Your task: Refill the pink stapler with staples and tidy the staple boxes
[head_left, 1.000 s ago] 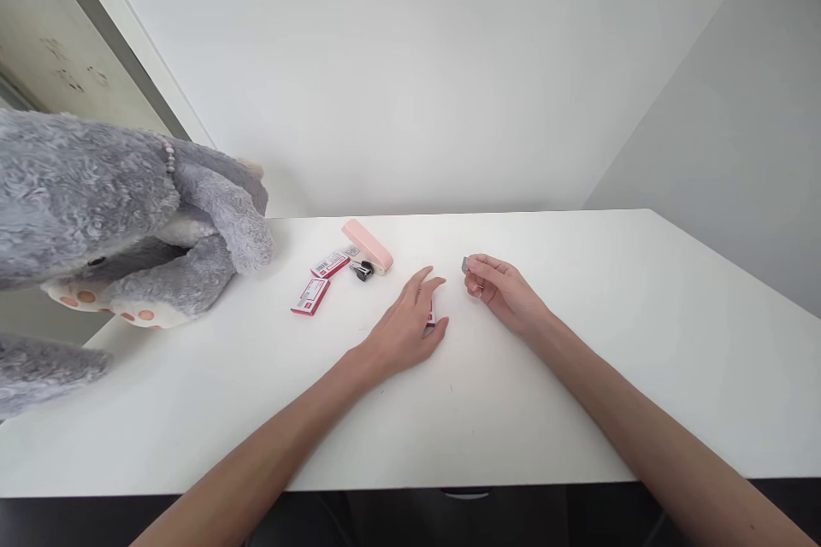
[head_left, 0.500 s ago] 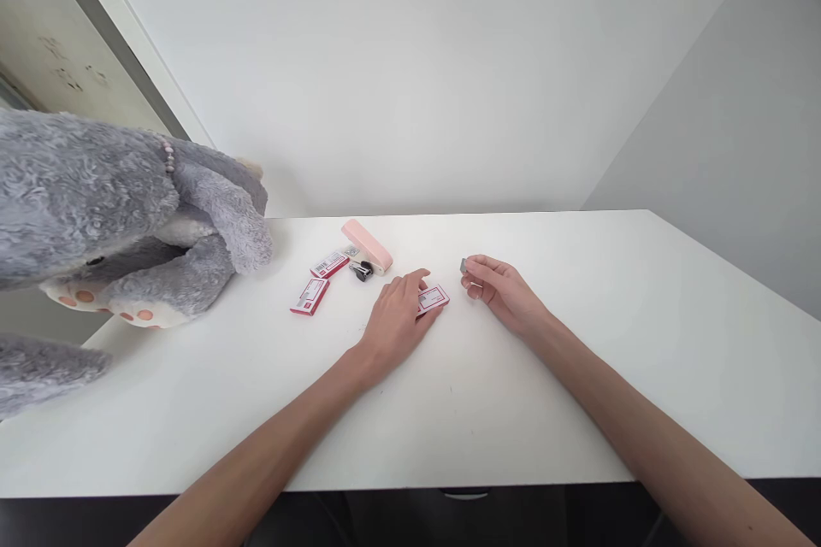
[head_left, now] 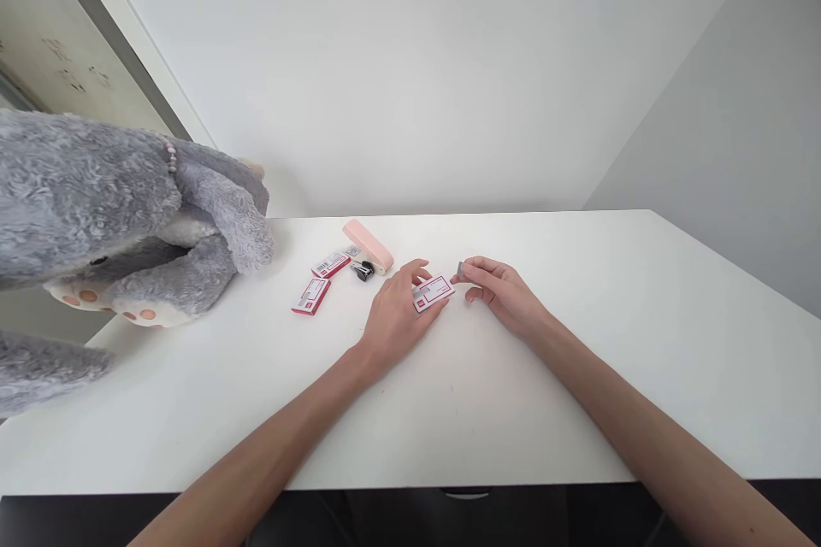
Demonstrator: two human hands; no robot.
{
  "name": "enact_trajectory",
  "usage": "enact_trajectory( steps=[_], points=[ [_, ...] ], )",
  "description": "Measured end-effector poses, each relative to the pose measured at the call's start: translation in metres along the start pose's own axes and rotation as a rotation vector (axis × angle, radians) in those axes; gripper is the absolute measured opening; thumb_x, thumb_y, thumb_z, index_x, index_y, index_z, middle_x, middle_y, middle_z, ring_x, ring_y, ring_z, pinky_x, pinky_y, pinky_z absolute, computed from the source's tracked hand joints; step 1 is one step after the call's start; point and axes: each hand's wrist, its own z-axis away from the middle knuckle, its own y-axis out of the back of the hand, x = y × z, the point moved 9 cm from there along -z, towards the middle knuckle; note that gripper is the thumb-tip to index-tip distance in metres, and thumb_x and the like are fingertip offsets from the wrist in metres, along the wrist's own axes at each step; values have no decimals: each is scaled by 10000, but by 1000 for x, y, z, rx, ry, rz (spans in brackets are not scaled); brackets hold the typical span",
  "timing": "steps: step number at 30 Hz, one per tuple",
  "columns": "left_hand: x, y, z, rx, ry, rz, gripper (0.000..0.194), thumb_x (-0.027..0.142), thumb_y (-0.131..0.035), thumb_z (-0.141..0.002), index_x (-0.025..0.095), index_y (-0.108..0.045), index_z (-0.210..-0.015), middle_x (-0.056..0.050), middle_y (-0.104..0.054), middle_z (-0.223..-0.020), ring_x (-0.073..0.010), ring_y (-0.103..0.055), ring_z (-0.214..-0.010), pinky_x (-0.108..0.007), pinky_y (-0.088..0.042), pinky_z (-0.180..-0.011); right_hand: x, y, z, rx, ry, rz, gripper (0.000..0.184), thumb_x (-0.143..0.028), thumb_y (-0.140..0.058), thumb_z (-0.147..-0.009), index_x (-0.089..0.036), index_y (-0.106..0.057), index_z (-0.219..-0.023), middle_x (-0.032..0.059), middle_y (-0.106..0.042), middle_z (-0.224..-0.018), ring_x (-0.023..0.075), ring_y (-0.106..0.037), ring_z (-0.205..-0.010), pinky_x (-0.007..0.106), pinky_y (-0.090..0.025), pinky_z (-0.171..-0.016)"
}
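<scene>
My left hand is closed around a small white-and-red staple box, with fingers behind it and the thumb along its near side. Just to the right, my right hand pinches a small grey block of staples between thumb and fingertips, close to the box's right end. A second staple box and a third staple box lie to the left of my left hand. Near them are a black staple remover and a pink stapler.
A large grey plush toy leans over the left end of the white table. Behind the table rises a white wall. Small dark specks dot the tabletop near my forearms.
My left hand has tilted up the staple box, so more of its face shows. My right hand has brought the grey block of staples slightly left, nearer the box.
</scene>
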Motion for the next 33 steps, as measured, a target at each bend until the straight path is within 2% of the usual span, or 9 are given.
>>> enact_trajectory(
  steps=[11,16,21,25,29,33],
  points=[
    [6,6,1,37,-44,98,603,339,-774,-857,299,-423,-1346,-3,-728,-1169,-180,-718,-969,-310,-551,-779,-2,-1,1,-15,7,-4,266,-466,-855,-782,-230,-739,-822,34,-617,-922,252,-665,-1065,255,-497,-617],
    [8,8,2,24,-18,179,623,364,-793,-846,297,-411,-1333,-9,-742,-1169,-184,-728,-997,-304,-560,-788,-2,-3,2,-49,4,-11,272,-464,-848,-790,-222,-726,-815,26,-601,-900,239,-687,-1008,247,-491,-577],
    [9,9,2,2,49,268,673,401,-834,-808,286,-404,-1313,-35,-752,-1171,-217,-734,-1041,-334,-572,-843,-2,-6,4,-74,-11,-8,310,-503,-840,-782,-228,-702,-821,27,-634,-854,247,-708,-963,266,-494,-559],
    [5,7,1,-29,119,373,688,404,-857,-783,280,-412,-1293,-44,-743,-1191,-214,-752,-965,-340,-579,-831,-2,-5,3,-62,-18,-5,335,-521,-848,-763,-227,-699,-822,29,-634,-829,244,-713,-914,275,-489,-547],
    [-4,4,1,-43,261,419,693,454,-858,-768,280,-426,-1281,-46,-734,-1197,-213,-756,-917,-332,-576,-771,-2,3,1,27,-3,38,341,-521,-865,-743,-222,-720,-819,38,-628,-886,234,-704,-894,281,-477,-570],
    [-7,-2,3,-119,367,519,694,423,-836,-792,286,-380,-1297,-38,-746,-1143,-197,-744,-932,-334,-565,-812,-5,11,2,130,25,169,336,-542,-844,-761,-233,-730,-831,40,-659,-881,202,-653,-825,302,-450,-607]
  ],
)
